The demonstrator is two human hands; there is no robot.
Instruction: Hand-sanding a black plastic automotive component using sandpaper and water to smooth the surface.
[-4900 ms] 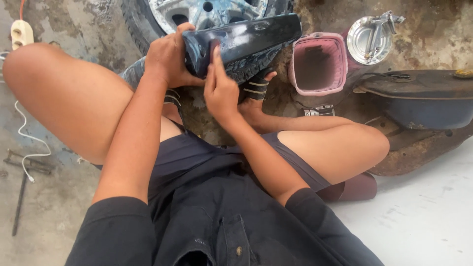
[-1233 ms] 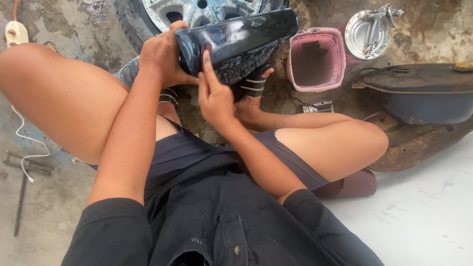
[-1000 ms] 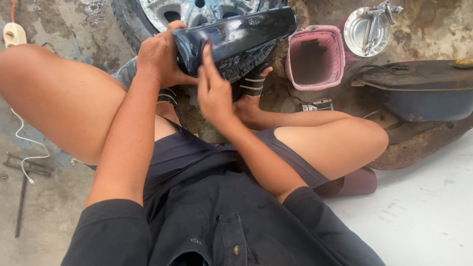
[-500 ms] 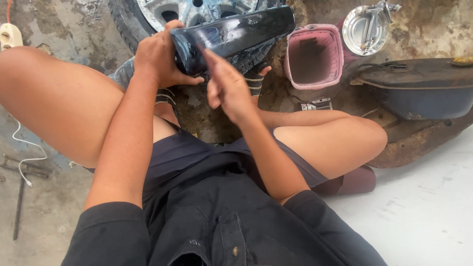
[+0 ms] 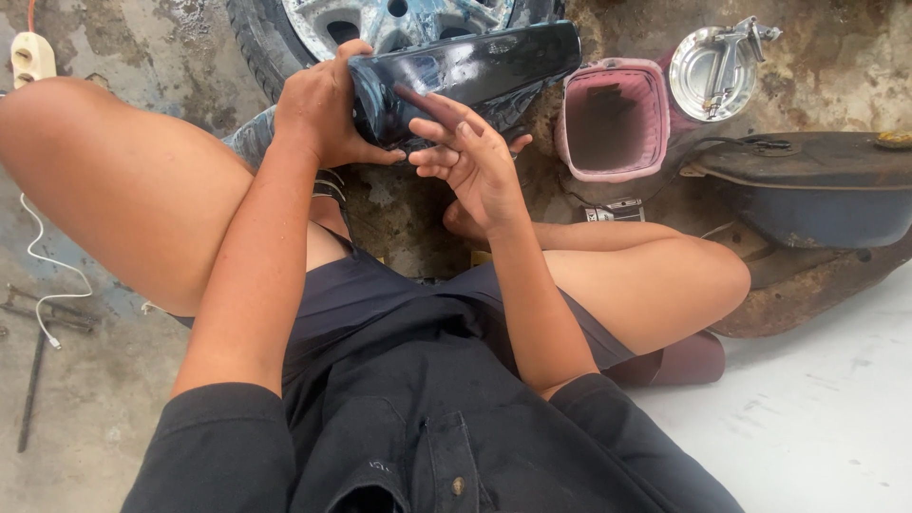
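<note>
I sit on the ground with knees spread. My left hand [image 5: 328, 109] grips the left end of a glossy dark blue-black curved panel [image 5: 484, 66], holding it up in front of a car wheel. My right hand [image 5: 470, 157] hovers just below the panel with fingers apart and slightly curled; the index finger reaches toward the panel's lower face. Nothing is held in that hand.
A tyre with a metal rim [image 5: 380, 19] lies behind the panel. A pink bucket [image 5: 608, 119] stands to the right, a metal spray-gun cup [image 5: 717, 62] beyond it, and a dark blue fuel tank [image 5: 817, 195] at far right. A power strip [image 5: 30, 57] and white cable [image 5: 43, 275] lie left.
My right hand has come off the panel's face and dropped slightly, its fingers spreading. The left hand keeps its grip and the panel stays tilted as before.
</note>
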